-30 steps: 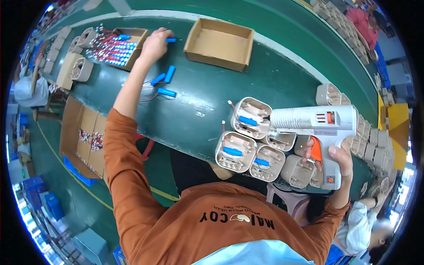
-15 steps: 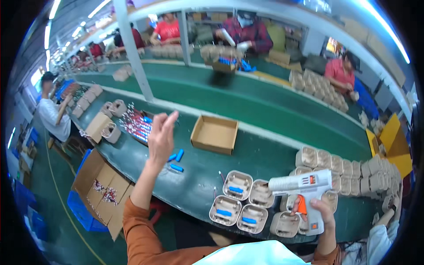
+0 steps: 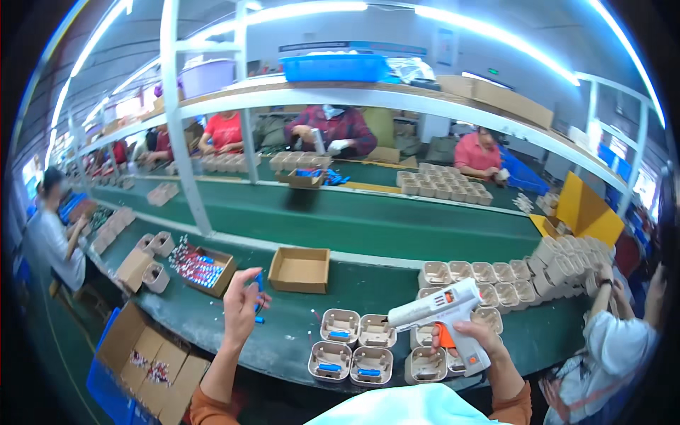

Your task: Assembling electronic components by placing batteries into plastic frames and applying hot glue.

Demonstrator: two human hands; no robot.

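1. The left hand is raised on an upright forearm in an orange sleeve, fingers loosely curled, thumb and forefinger pinched.
2. The right hand is lower, its grip wrapped around a handle, wrist bent inward.

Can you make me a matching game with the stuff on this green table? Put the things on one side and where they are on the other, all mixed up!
Things:
1. white glue gun
2. small blue piece
3. empty cardboard box
4. tray of four beige cups

Places:
A. on the green table, between the two hands
B. in the right hand
C. on the table beyond the left hand, open side up
D. in the fingers of the raised left hand

Pairs: 1-B, 2-D, 3-C, 4-A
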